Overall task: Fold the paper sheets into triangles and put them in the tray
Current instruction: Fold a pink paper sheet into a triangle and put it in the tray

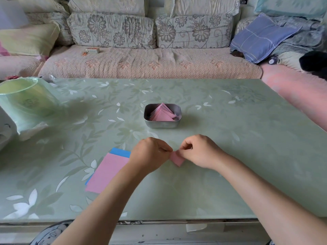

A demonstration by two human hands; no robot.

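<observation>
A small pink paper sheet [177, 159] is pinched between my left hand [150, 154] and my right hand [200, 151] just above the green table; most of it is hidden behind my fingers. A stack of flat pink sheets [106, 172] with a blue sheet [120, 152] under it lies to the left of my left wrist. Farther back, mid-table, a metal tray [162, 123] holds several folded pink triangles [162, 113].
A green plastic bag over a round container [26, 103] stands at the table's left edge, with a white object beside it. A sofa [150, 64] with cushions runs behind the table. The table's front edge [159, 221] is near my forearms.
</observation>
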